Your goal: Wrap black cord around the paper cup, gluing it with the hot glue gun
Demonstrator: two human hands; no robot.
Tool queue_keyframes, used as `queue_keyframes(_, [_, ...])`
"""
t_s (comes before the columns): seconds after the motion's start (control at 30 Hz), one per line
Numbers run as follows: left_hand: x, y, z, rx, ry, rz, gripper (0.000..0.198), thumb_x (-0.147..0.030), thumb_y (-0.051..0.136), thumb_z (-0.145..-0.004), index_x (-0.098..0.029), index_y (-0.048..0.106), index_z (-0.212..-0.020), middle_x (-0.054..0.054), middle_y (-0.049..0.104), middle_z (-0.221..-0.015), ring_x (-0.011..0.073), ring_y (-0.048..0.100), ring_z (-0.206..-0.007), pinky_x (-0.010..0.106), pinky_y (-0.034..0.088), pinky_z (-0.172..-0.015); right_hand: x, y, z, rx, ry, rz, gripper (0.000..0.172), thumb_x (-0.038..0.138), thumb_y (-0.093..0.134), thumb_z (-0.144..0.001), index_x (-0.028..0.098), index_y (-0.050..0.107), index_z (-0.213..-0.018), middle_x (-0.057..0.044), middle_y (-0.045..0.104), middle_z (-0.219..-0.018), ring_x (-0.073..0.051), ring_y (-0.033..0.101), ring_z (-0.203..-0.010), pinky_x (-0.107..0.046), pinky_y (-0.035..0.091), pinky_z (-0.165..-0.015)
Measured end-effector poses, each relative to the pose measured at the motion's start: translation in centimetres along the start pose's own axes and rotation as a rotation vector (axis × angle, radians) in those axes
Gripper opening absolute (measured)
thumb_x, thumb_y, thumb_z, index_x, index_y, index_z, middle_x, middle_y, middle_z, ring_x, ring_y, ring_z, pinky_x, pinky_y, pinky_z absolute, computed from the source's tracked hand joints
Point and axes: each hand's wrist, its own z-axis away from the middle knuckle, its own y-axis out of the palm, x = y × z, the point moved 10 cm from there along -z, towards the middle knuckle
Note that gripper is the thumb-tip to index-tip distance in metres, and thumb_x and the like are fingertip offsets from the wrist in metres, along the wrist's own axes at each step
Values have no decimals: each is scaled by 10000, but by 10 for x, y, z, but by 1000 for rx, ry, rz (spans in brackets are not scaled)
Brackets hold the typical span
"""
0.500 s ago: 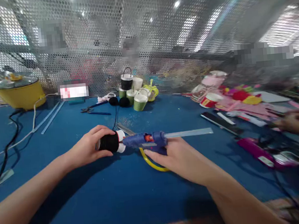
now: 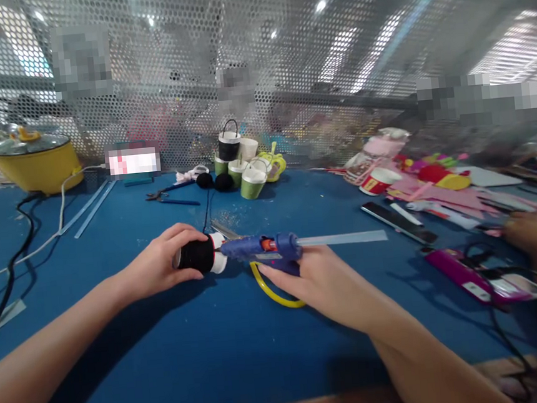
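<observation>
My left hand (image 2: 173, 260) is closed around a small cup (image 2: 197, 256) lying on its side, wrapped in black yarn with a white rim facing right. A strand of black yarn (image 2: 207, 212) runs from it back to two black yarn balls (image 2: 223, 182). In my right hand (image 2: 317, 279) is a blue glue gun (image 2: 263, 249) with a yellow stand loop below and a clear glue stick (image 2: 342, 239) out of its back. Its nozzle points left, close to the cup's white rim; whether it touches I cannot tell. Behind the nozzle lies a metal tool, partly hidden.
Green and black mini buckets (image 2: 252, 183) stand at the back middle, with pliers (image 2: 173, 198) to their left. A yellow pot (image 2: 35, 165) sits back left. On the right are a phone (image 2: 398, 223), a purple power strip (image 2: 482, 277), craft pieces and another person's hand (image 2: 532, 235).
My hands, the cup and the glue gun stay almost in place; the nozzle now sits slightly further right against the cup. The view has shifted a little.
</observation>
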Motion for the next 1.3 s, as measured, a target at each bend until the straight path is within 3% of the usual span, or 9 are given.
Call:
queue_keyframes(0.3, [-5,2,1,-7,57,-33,417,-212,629,-733,-201,447,-1108,103,472,-1130,227,481,-1046,384,427,-882,-1,-1,-8,0,22,-51,243,326,440,-802,169,535,-643,-5,567,-622,-119,481,-569,-234,392,-555])
queue_keyframes(0.67, [-8,3,1,7,74,-81,411,-187,619,-738,-209,442,-1108,98,458,-1160,231,477,-1047,393,435,-871,-5,-8,-15,-90,83,-29,243,320,473,-782,169,525,-599,1,556,-518,-122,495,-497,-233,369,-504])
queue_keyframes(0.93, [-10,3,0,11,83,-76,397,-188,613,-739,-204,444,-1098,105,469,-1142,234,491,-1033,406,441,-861,-7,-3,-13,-8,115,-55,244,318,485,-777,165,524,-590,19,528,-459,-105,472,-449,-222,359,-482])
queue_keyframes(1.3, [-8,3,1,7,77,-51,405,-203,613,-739,-219,447,-1109,104,461,-1152,237,486,-1049,403,433,-875,-5,-3,-14,-18,101,-60,261,343,471,-786,160,542,-613,15,529,-465,-104,461,-438,-227,352,-457])
